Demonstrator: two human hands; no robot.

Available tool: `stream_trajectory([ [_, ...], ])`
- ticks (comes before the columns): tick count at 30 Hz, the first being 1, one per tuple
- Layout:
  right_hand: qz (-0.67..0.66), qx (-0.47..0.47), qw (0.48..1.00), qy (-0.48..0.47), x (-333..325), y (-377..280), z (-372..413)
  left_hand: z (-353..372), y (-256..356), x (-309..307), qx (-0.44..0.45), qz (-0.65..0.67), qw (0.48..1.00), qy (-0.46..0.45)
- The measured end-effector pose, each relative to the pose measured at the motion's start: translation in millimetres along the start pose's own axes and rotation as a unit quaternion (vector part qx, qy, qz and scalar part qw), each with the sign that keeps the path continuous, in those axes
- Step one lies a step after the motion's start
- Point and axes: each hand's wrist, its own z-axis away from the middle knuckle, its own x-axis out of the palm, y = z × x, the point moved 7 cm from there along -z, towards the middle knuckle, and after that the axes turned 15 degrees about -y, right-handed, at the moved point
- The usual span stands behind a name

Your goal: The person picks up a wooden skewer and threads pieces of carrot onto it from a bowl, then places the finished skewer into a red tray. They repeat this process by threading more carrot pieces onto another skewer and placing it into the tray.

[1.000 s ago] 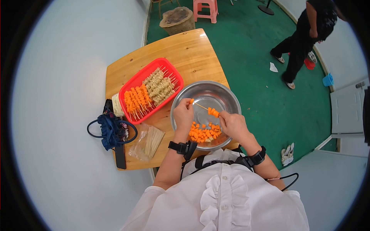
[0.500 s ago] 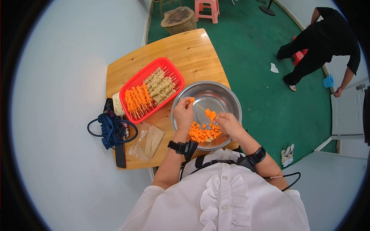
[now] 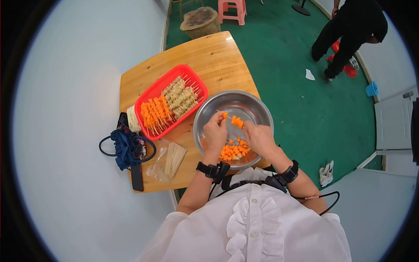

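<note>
Above the steel bowl [image 3: 267, 114], my right hand [image 3: 259, 139] is closed round one end of a bamboo skewer threaded with several orange carrot pieces [image 3: 238, 122]. My left hand [image 3: 214, 133] pinches another carrot piece [image 3: 225, 115] near the skewer's far end, where the tip pokes out past it. Loose cut carrot [image 3: 233, 153] lies in the bowl's near side, below both hands, with a paler bit among it. Part of the skewer is hidden by my right fingers.
Left of the bowl, a red tray [image 3: 185, 69] holds filled orange and pale skewers. Bare skewers [image 3: 175, 159] in a plastic bag, a blue bag [image 3: 125, 148] and a dark phone-like object [image 3: 137, 177] lie nearby on the wooden table [image 3: 216, 52]. Another person [image 3: 351, 30] stands at right.
The carrot piece at my left fingers now sits on the skewer, closer to the others. The skewer's tip shows past it. The other person has moved up and away.
</note>
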Motion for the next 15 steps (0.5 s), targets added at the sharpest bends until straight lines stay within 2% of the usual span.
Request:
stream_trajectory([
  [8,-0.021,-0.010,0.999,0.036,2.0,7.8,3.0,-4.3,-19.2,12.4,0.028,0.077,0.995,-0.060],
  [11,-0.014,0.039,0.999,0.008,6.1,9.0,0.5,4.8,11.2,18.1,0.030,-0.025,0.998,-0.050],
  [15,-0.042,0.047,0.998,0.023,9.2,16.8,1.5,2.3,7.3,20.1,0.039,0.019,0.996,-0.075],
])
